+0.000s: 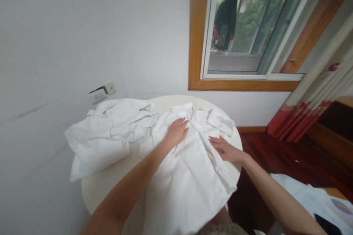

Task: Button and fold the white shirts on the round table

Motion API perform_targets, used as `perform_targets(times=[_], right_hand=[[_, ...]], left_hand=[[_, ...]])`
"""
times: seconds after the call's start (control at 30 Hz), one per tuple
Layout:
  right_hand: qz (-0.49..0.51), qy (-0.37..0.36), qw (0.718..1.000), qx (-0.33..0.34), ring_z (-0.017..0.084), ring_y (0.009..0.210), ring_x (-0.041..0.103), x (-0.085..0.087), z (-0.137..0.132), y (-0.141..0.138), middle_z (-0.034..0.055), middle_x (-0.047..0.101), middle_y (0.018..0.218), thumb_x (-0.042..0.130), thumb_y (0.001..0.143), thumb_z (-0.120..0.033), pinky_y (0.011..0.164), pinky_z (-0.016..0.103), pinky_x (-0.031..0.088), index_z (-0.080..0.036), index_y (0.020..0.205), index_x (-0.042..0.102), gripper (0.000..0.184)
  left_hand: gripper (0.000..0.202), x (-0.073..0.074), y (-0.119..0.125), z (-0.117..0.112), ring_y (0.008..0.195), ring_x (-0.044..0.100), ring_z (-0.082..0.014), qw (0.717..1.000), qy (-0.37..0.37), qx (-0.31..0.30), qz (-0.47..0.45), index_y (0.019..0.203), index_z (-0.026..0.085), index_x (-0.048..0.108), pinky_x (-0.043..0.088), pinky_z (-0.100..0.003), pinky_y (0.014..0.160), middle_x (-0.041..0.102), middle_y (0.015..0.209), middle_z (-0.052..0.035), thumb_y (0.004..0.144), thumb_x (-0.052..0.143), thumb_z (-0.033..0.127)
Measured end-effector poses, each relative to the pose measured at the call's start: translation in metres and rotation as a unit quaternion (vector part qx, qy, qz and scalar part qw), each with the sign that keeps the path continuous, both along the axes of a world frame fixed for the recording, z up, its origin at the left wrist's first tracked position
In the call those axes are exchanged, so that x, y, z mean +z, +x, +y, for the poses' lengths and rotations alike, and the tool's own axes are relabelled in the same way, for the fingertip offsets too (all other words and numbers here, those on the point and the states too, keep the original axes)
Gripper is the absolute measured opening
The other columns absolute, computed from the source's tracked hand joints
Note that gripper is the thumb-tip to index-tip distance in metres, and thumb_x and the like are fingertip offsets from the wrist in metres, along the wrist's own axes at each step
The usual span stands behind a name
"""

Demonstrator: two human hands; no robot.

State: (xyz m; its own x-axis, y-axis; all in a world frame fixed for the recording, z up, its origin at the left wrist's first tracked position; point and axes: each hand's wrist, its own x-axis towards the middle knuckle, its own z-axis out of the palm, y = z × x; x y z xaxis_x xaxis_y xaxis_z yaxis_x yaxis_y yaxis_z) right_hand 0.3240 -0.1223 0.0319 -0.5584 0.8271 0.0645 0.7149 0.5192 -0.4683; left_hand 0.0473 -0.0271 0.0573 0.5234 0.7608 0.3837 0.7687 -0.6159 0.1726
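A white button-up garment (pixel 182 176), which looks like a shirt or coat, is spread over the round white table (pixel 110 191). Its collar end lies toward the wall, and its lower part hangs over the near edge. My left hand (pixel 177 133) rests flat on the upper left of the garment, fingers extended. On the other side of the button strip, my right hand (pixel 224 149) touches the cloth with fingers stretched out and slightly apart. A crumpled pile of white clothes (pixel 102 136) lies to the left of the garment.
The table stands against a white wall with a socket (pixel 98 96). A wood-framed window (pixel 242 85) is ahead on the right, beside a red-and-white curtain (pixel 300 114). At lower right are a white plastic bag (pixel 306 196) and a dark flat object (pixel 327 224).
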Motion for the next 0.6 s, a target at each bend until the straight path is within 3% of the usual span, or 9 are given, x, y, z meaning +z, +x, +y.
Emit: perform_targets(times=[0.07,0.13,0.23,0.37,0.47,0.6], right_hand=[[0.023,-0.016,1.000,-0.007,0.031,0.134,0.037,0.004,-0.009,0.004,0.0063,0.051,0.138,0.057,0.084,-0.037,0.112,0.058,0.011,-0.031,0.112,0.069,0.031],[0.055,-0.036,0.998,-0.008,0.028,0.126,0.048,0.008,-0.012,0.010,0.0042,0.061,0.127,0.055,0.084,-0.036,0.111,0.051,0.023,-0.029,0.100,0.073,0.024],[0.112,-0.061,0.991,-0.031,0.025,0.101,0.062,0.014,-0.002,0.017,0.0028,0.071,0.101,0.058,0.081,-0.039,0.098,0.040,0.043,-0.026,0.087,0.076,0.022],[0.129,-0.026,0.981,-0.142,0.025,0.083,0.065,0.019,0.039,0.002,0.0050,0.073,0.084,0.057,0.082,-0.042,0.084,0.036,0.048,-0.023,0.083,0.074,0.025],[0.055,0.017,0.976,-0.211,0.026,0.092,0.064,0.018,0.074,-0.031,0.0111,0.071,0.099,0.052,0.086,-0.041,0.084,0.034,0.046,-0.018,0.097,0.071,0.032],[-0.106,-0.012,0.963,-0.248,0.026,0.103,0.061,0.016,0.102,-0.073,0.0177,0.064,0.116,0.059,0.083,-0.036,0.082,0.029,0.044,-0.011,0.112,0.060,0.038]], left_hand=[[0.045,-0.020,0.001,0.000,0.136,0.035,-0.0263,0.999,-0.033,0.008,0.023,0.133,0.021,0.049,0.025,-0.045,0.112,0.042,0.146,-0.0118,0.092,0.042,0.038],[0.051,-0.039,-0.001,-0.006,0.138,0.033,-0.0276,0.997,-0.064,0.009,0.040,0.138,0.024,0.044,0.022,-0.049,0.113,0.039,0.148,-0.0111,0.093,0.038,0.047],[0.054,-0.054,-0.007,-0.019,0.140,0.030,-0.0279,0.996,-0.077,-0.002,0.047,0.141,0.029,0.040,0.019,-0.052,0.114,0.037,0.150,-0.0087,0.094,0.032,0.053],[0.050,-0.052,-0.012,-0.032,0.140,0.030,-0.0271,0.996,-0.075,-0.012,0.053,0.138,0.033,0.045,0.019,-0.052,0.114,0.038,0.150,-0.0062,0.094,0.031,0.054],[0.050,-0.049,-0.014,-0.039,0.139,0.032,-0.0264,0.996,-0.065,-0.009,0.062,0.137,0.034,0.046,0.021,-0.052,0.114,0.039,0.149,-0.0053,0.094,0.030,0.054],[0.049,-0.049,-0.015,-0.045,0.138,0.033,-0.0258,0.996,-0.058,-0.004,0.067,0.136,0.034,0.047,0.023,-0.052,0.113,0.041,0.148,-0.0048,0.094,0.031,0.053]])
